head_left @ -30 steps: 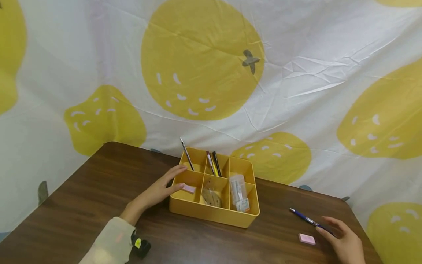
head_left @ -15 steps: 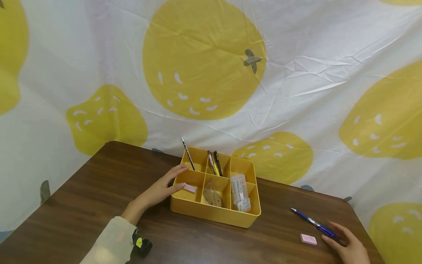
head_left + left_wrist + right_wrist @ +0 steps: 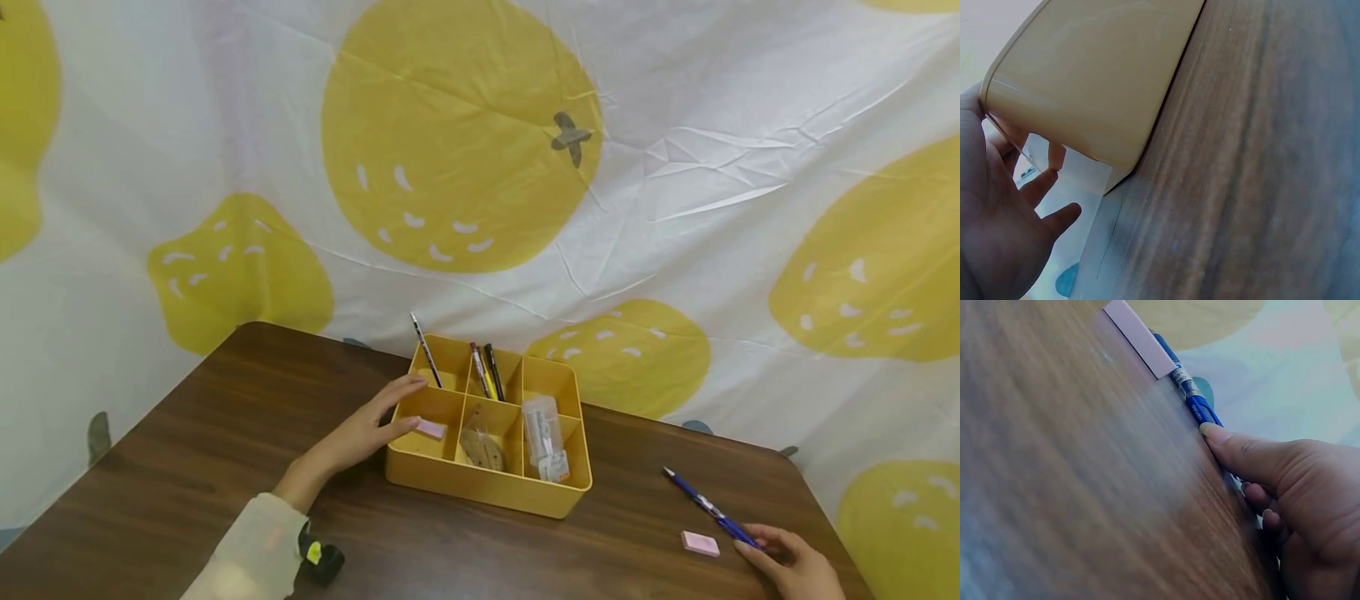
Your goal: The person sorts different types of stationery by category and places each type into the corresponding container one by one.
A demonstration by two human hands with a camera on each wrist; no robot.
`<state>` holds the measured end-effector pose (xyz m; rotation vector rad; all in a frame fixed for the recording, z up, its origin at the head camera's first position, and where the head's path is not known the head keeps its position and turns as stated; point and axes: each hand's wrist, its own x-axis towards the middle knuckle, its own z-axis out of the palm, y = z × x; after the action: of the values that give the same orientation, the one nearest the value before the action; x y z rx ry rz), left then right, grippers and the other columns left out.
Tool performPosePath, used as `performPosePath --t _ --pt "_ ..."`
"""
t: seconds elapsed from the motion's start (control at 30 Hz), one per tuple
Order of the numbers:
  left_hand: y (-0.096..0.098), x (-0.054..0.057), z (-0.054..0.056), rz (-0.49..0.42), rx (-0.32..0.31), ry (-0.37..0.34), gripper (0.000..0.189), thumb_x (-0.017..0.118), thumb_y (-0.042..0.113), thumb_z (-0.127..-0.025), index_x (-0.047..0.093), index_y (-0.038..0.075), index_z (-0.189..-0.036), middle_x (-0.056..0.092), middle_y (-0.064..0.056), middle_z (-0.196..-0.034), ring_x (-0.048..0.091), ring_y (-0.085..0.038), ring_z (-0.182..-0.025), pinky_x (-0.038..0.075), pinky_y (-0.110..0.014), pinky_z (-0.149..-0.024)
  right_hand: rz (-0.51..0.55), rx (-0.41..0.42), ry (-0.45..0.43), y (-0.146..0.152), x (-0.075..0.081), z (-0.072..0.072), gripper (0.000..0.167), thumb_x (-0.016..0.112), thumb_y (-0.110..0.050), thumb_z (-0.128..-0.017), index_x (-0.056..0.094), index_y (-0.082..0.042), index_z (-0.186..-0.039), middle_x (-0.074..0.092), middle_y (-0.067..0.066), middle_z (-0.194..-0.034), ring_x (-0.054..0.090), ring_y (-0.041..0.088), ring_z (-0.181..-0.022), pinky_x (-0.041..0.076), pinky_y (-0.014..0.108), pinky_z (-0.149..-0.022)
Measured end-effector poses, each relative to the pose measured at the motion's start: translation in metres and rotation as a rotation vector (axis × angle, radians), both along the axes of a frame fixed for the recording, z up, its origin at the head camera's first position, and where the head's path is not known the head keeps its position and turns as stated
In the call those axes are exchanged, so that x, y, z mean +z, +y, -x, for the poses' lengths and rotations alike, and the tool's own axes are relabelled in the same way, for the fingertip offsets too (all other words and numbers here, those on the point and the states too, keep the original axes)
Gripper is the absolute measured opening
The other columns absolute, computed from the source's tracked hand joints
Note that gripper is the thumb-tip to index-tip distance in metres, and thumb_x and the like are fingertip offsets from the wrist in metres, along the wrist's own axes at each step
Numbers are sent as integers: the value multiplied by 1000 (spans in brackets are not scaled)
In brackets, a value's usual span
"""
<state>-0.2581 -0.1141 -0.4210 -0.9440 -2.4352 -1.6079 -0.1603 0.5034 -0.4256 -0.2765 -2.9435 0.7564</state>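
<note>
My left hand (image 3: 372, 423) holds the left side of a yellow desk organizer (image 3: 487, 496), thumb over the rim and the other fingers along the outer wall; the left wrist view shows these fingers (image 3: 1041, 187) spread beyond the corner. At the right, my right hand (image 3: 797, 565) pinches the rear end of a blue pen (image 3: 705, 504) between thumb and fingers. The pen's tip points away toward the back left. Just left of the pen lies a pink eraser (image 3: 700, 543). In the right wrist view, the thumb presses on the pen (image 3: 1197, 406) near its clip.
Inside the organizer are another pink eraser (image 3: 431, 428), a pencil (image 3: 426, 350), several pens (image 3: 491, 371), a bagged item (image 3: 482, 446) and a clear plastic case (image 3: 543, 429). The brown table (image 3: 225, 450) meets a fruit-print cloth (image 3: 465, 125) at the back.
My right hand has slid back to the pen's rear end, and its fingers have closed on it. The pen has turned slightly. The left hand and organizer stay in place.
</note>
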Motion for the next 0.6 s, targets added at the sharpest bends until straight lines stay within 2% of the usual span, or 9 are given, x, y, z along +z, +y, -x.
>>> performPosePath --t 0.17,0.3,0.4,0.53,0.6 --pt "0 0 0 -10 -5 -3 55 58 20 -97 37 11 -147 23 -5 -155 15 -30 -142 17 -61 -107 -39 6 -30 -4 3 2 53 72 -50 -81 69 -4 -108 64 0 -92 56 0 -77 43 36 -75" --pt "0 1 -1 -5 -5 0 55 58 21 -97 38 11 -147 24 -5 -155 16 -31 -142 18 -61 -107 -29 -12 -90 -5 5 4 55 70 -53 -81 69 -3 -105 65 0 -91 55 6 -78 42 38 -74" --pt "0 2 -3 -1 -4 6 55 58 22 -97 38 10 -146 24 -6 -155 16 -31 -142 19 -61 -107 -34 -21 -95 -4 5 5 55 70 -54 -81 68 -3 -103 66 0 -87 56 9 -77 42 34 -70" --pt "-1 2 -4 -2 -4 7 55 58 21 -97 38 8 -146 24 -6 -155 17 -31 -142 19 -61 -107 -1 -66 -86 -3 7 4 60 68 -57 -80 68 -2 -106 70 8 -92 60 17 -84 43 35 -71" --pt "-1 2 -3 -1 -5 3 54 58 21 -97 38 9 -146 24 -5 -155 16 -31 -142 19 -61 -107 51 -122 -92 0 8 2 63 68 -60 -79 68 -4 -108 71 7 -97 59 12 -85 43 32 -72"
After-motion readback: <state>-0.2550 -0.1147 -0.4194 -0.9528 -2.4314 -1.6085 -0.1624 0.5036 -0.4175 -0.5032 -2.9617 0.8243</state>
